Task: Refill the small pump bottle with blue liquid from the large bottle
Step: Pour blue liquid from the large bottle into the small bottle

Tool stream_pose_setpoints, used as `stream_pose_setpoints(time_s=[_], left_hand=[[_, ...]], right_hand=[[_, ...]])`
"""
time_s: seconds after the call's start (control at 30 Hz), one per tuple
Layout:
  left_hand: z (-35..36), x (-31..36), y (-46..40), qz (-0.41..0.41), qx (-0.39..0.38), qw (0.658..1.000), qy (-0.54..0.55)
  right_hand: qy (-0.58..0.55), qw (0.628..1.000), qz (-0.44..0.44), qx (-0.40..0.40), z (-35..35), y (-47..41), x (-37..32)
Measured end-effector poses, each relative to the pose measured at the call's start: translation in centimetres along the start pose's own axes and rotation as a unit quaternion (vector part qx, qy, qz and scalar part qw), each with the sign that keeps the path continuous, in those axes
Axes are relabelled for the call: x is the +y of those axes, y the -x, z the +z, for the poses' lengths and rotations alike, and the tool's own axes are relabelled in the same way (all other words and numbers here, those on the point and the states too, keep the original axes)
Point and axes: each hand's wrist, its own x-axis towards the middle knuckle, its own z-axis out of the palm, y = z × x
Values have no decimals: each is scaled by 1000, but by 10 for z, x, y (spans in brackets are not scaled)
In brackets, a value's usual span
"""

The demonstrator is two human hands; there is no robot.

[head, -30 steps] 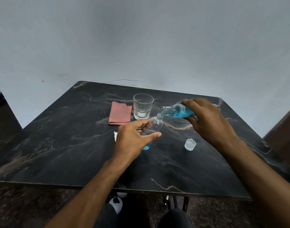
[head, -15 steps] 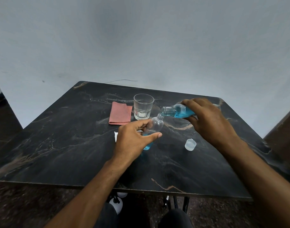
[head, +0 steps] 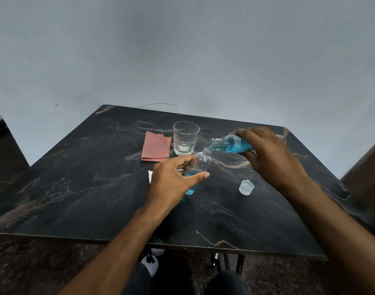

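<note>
Head-camera view, looking forward and down: a dark marbled worktop [head: 80, 188] stood against a pale grey wall [head: 182, 50], with a person's two bare forearms reaching in from the near edge. The right hand [head: 271, 158] was closed around the large bottle [head: 231, 143], which it held tipped almost flat above the worktop, its open neck pointing left and slightly down. Blue liquid filled the lower side of that bottle's visible body, and the rest of it was hidden under the fingers. The left hand [head: 171, 182] gripped the small bottle [head: 198, 167] between thumb and fingers, holding it tilted with its open mouth up and to the right, directly under the large bottle's neck, the two openings touching or very nearly so. Whether a stream was running between them could not be made out. The small bottle's upper part was clear, and blue liquid showed in its lower part, below the thumb. Behind the hands a clear drinking glass [head: 186, 138] stood upright, and just to its left a folded pink cloth [head: 155, 149] lay flat. A small translucent cap [head: 246, 187] sat on the worktop to the right of the small bottle, below the right hand and apart from both. A white object [head: 150, 176] peeked out from behind the left hand, too hidden to identify.
</note>
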Motion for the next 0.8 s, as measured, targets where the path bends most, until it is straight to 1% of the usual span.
stream_pose_setpoints(time_s=[0.8], left_hand=[[2,-1,2,-2,4,1000,-12]], right_hand=[[18,1000,-14,12,4,2,2]])
